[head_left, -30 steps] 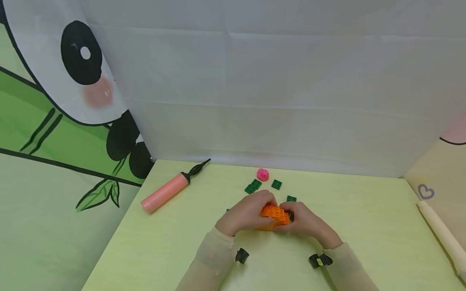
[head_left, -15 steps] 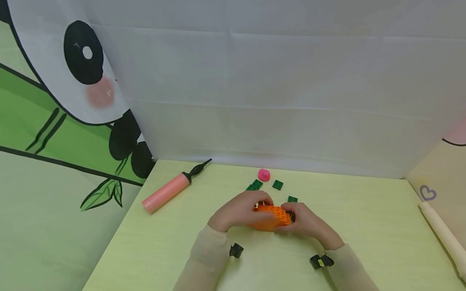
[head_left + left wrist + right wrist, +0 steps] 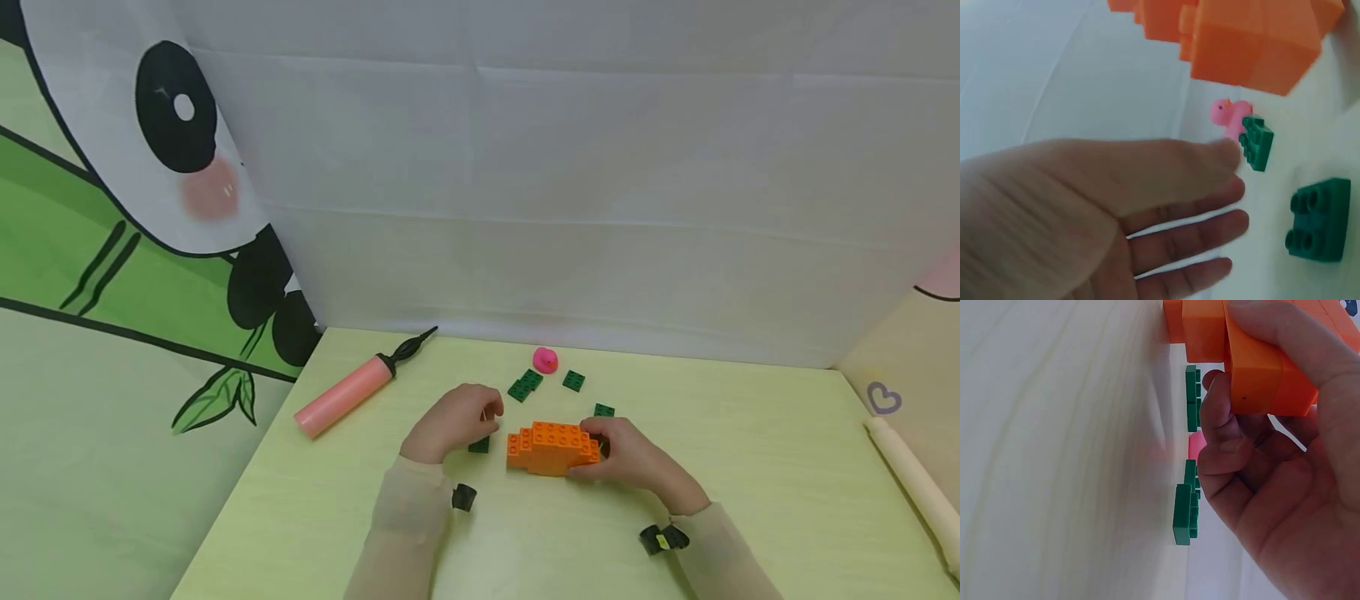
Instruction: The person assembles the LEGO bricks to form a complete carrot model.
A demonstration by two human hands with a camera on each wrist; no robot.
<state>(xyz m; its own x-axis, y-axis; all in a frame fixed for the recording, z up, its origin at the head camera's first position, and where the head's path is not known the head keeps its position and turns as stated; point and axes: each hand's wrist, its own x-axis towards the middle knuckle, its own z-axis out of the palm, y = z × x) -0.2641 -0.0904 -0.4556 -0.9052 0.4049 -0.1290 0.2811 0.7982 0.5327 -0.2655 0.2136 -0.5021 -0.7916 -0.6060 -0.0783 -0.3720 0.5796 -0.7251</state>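
Note:
Thumb and fingers of my right hand (image 3: 626, 454) grip the right end of a stepped block of joined orange building bricks (image 3: 553, 450), studs facing up in the head view. My left hand (image 3: 453, 423) is off the orange bricks and to their left, with nothing in it. In the left wrist view its fingers are fairly straight. Right below its fingertips in the head view lies a flat green building brick (image 3: 480, 446), partly hidden by the hand. In the left wrist view a studded green brick (image 3: 1319, 220) is just beyond the fingers.
Two green bricks (image 3: 525, 386) lie together farther back, beside a pink toy duck (image 3: 545, 360). Another green brick (image 3: 573, 381) and one more (image 3: 603, 410) are to their right. A pink hand pump (image 3: 352, 392) lies at the left; a grey cloth wall (image 3: 570, 208) stands behind.
My left hand has let go of the orange bricks and moved left to the green brick there. The right hand has kept its grip in nearly the same place.

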